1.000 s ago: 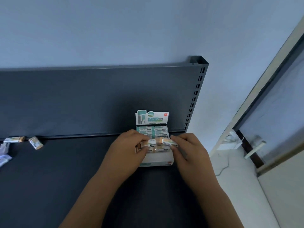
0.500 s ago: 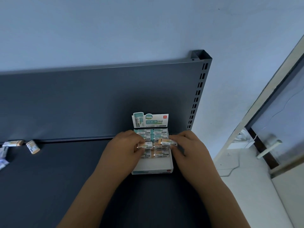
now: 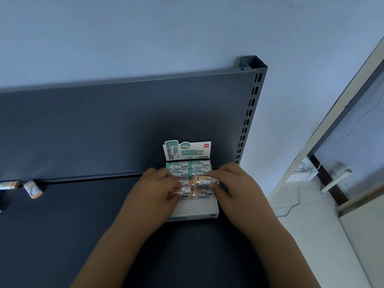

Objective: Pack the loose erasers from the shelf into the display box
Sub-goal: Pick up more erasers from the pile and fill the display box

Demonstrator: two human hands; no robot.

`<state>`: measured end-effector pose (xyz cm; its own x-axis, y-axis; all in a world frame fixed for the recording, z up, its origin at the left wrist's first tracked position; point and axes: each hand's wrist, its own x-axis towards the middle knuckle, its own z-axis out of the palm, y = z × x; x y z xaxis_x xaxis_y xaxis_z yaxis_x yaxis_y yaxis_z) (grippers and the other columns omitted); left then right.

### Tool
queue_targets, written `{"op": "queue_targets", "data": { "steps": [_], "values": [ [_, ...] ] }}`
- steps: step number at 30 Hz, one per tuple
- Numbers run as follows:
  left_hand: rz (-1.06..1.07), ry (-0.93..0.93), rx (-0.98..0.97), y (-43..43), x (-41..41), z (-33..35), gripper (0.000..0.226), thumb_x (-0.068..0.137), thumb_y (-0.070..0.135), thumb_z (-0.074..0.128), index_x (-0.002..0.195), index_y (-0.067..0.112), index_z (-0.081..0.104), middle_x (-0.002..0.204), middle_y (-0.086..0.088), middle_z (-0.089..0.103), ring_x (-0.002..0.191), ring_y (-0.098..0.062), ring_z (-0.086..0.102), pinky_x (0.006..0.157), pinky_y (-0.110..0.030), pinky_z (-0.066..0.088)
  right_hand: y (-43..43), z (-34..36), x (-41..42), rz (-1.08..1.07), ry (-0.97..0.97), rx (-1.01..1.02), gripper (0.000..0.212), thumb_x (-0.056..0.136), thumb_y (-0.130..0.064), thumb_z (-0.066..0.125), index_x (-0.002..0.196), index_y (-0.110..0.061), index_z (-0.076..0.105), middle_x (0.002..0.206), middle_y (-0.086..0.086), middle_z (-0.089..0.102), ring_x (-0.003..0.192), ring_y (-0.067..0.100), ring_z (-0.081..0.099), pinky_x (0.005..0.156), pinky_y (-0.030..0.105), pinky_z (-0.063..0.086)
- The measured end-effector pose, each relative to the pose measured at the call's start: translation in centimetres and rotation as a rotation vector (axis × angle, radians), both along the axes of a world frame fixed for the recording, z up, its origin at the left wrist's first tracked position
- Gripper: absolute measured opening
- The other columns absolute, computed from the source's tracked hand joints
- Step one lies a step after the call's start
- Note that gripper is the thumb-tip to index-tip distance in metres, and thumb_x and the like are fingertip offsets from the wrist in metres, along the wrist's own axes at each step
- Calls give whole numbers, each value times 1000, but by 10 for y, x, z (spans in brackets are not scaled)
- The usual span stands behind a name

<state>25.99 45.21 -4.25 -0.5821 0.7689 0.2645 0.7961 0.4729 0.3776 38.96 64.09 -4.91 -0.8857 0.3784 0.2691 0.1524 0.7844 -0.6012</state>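
Since a moment ago both hands have dropped lower into the display box [image 3: 193,213]. The left hand [image 3: 153,192] pinches one eraser [image 3: 184,192] at the front left row. The right hand [image 3: 234,183] grips another eraser [image 3: 206,180] over the right column. Rear rows are filled, the front strip bare. Two loose erasers [image 3: 32,189] wait on the shelf [image 3: 72,225].

Wall [image 3: 145,34]: pale blue, plain, rising beyond the fingers.
Back panel [image 3: 104,129]: dark grey metal, upright behind the shelf.
Slotted post [image 3: 252,104]: at the panel's right edge.
Floor [image 3: 315,246]: light, to the right.
Glass door [image 3: 353,142]: framed, far right.
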Motion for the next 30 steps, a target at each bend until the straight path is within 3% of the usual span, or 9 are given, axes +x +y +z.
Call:
{"op": "queue_targets", "data": {
  "steps": [9, 14, 18, 24, 30],
  "values": [
    [-3, 98, -82, 3, -3, -4, 10, 75, 18, 79, 77, 22, 70, 85, 10, 61, 83, -14, 45, 64, -33, 52, -6, 1, -1, 21, -42, 136, 31, 93, -20, 64, 123, -25, 69, 113, -11, 57, 102, 13, 56, 86, 32, 55],
    [-7, 124, -106, 4, -3, -3, 8, 77, 16, 75, 80, 21, 70, 88, 8, 61, 84, -15, 45, 66, -32, 51, -7, 0, 1, 24, -84, 139, 28, 93, -26, 66, 120, -25, 69, 114, -13, 52, 101, 10, 56, 85, 30, 55],
    [38, 156, -155, 8, 1, -2, 13, 73, 7, 70, 78, 19, 67, 84, 5, 60, 81, -18, 47, 59, -37, 52, -9, 1, -1, 35, -119, 197, 28, 90, -26, 67, 118, -28, 69, 112, -13, 51, 97, 11, 55, 82, 28, 54],
    [55, 179, -166, 12, 3, -2, 14, 72, 19, 72, 74, 21, 59, 83, 7, 57, 82, -17, 44, 59, -34, 49, -14, 0, -6, 13, -117, 253, 28, 85, -24, 69, 113, -28, 72, 110, -9, 53, 96, 16, 56, 78, 34, 55],
    [55, 200, -153, 12, 7, 0, 29, 64, 14, 82, 69, 22, 55, 77, 7, 58, 75, -15, 48, 52, -25, 38, -13, -2, -7, -10, -103, 258, 25, 84, -23, 69, 109, -28, 73, 108, -11, 54, 93, 14, 56, 74, 33, 56]
  ]
}}
